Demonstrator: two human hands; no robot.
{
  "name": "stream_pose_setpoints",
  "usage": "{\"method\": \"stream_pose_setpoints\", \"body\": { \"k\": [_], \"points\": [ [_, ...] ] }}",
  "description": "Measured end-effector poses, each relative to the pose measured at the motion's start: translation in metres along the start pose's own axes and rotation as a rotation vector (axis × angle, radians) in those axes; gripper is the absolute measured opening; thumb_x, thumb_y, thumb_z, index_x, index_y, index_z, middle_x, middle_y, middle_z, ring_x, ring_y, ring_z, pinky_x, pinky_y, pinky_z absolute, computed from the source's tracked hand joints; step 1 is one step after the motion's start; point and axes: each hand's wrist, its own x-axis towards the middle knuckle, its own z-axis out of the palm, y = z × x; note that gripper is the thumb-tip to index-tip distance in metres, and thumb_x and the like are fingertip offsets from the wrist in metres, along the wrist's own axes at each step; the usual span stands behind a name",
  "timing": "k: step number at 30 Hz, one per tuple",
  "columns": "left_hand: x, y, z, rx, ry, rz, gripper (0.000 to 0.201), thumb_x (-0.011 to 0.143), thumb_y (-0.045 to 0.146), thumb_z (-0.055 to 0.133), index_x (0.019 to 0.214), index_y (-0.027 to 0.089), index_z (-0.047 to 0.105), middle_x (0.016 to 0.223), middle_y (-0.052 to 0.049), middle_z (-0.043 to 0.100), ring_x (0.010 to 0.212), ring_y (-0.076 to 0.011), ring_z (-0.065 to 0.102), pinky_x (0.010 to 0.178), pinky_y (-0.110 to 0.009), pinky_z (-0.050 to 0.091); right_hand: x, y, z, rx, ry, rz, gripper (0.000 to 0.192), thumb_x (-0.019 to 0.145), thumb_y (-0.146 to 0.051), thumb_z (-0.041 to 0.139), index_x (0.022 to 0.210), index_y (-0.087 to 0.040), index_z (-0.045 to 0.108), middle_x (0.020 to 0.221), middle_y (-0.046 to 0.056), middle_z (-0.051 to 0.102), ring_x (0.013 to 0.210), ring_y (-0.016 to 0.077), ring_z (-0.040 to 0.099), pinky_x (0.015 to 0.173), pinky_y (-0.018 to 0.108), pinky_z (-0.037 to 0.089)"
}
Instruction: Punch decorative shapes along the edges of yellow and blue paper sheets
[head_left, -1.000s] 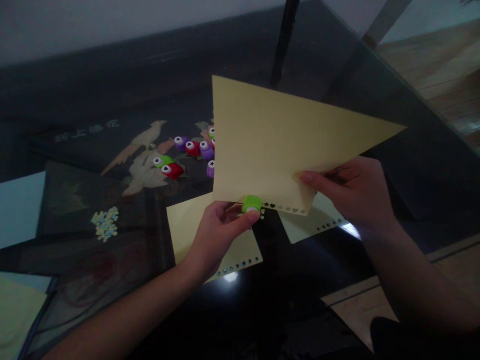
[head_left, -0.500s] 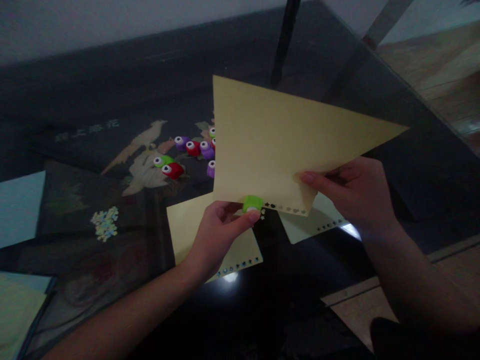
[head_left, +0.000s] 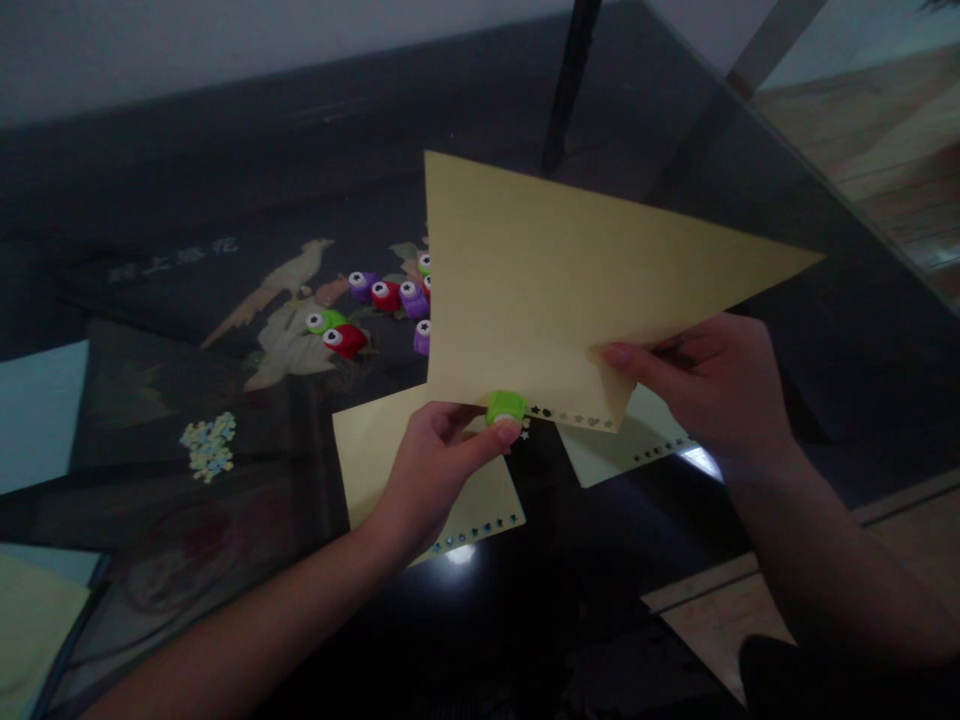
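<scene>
- Since we've got the yellow sheet (head_left: pixel 555 290) lifted off the desk, what matters is its lower edge: the green punch (head_left: pixel 506 407) is clipped right onto that edge, with our left hand (head_left: pixel 435 470) wrapped around it, thumb on top, fingers curled tight underneath.
- Our right hand (head_left: pixel 712 385) pinches the same sheet further right, thumb on the front face, other fingers hidden behind the paper, so clamped on it as far as we can tell.
- A row of punched shapes (head_left: pixel 574 418) runs along that edge from the punch toward the right-hand corner, so the unpunched stretch sits on the left-hand side, and the left hand is the nearer one to it.
- Down on the desk: two more yellow sheets (head_left: pixel 375 450) with punched borders beneath our hands, a cluster of spare punches (head_left: pixel 375 310) toward the far side, and a little pile of cut-outs (head_left: pixel 208 445) near the left edge.
</scene>
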Motion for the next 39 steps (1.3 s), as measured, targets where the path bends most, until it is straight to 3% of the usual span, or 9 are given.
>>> {"method": "stream_pose_setpoints", "body": {
  "k": [7,11,21,39],
  "points": [
    [-0.0006,0.0002,0.0004,0.006,-0.001,-0.012,0.015,0.065,0.027,0.079,0.074,0.019,0.071,0.083,-0.005,0.076,0.077,-0.0163,0.069,0.077,-0.028,0.053,-0.0007,-0.0014,-0.0007,-0.014,-0.008,-0.005,0.005,0.075,-0.027,0.075,0.077,-0.03,0.072,0.08,0.0,0.076,0.069,0.0219,0.071,0.06,0.036,0.06],
    [-0.0004,0.001,0.0022,-0.002,0.013,-0.003,0.014,0.064,0.026,0.079,0.067,0.018,0.069,0.076,-0.003,0.075,0.069,-0.0141,0.067,0.071,-0.026,0.054,-0.0005,0.001,-0.0005,0.005,-0.016,-0.021,0.008,0.075,-0.024,0.074,0.078,-0.03,0.072,0.081,-0.001,0.076,0.068,0.021,0.072,0.06,0.034,0.06],
    [0.0009,-0.0018,0.0015,-0.076,-0.002,0.04,0.013,0.064,0.022,0.08,0.073,0.019,0.071,0.072,0.001,0.072,0.062,-0.0089,0.063,0.064,-0.02,0.053,-0.0008,-0.0034,-0.0006,-0.035,0.007,-0.014,0.008,0.074,-0.021,0.074,0.075,-0.029,0.071,0.078,-0.001,0.076,0.067,0.0198,0.072,0.058,0.031,0.058],
    [0.0013,-0.0014,0.0014,-0.04,0.012,0.026,0.014,0.064,0.026,0.08,0.071,0.018,0.071,0.074,-0.002,0.074,0.068,-0.0131,0.067,0.069,-0.025,0.054,-0.0021,-0.0027,-0.0012,-0.026,0.019,-0.014,0.008,0.073,-0.021,0.075,0.077,-0.028,0.073,0.079,-0.001,0.077,0.066,0.0199,0.072,0.058,0.031,0.059]
  ]
}}
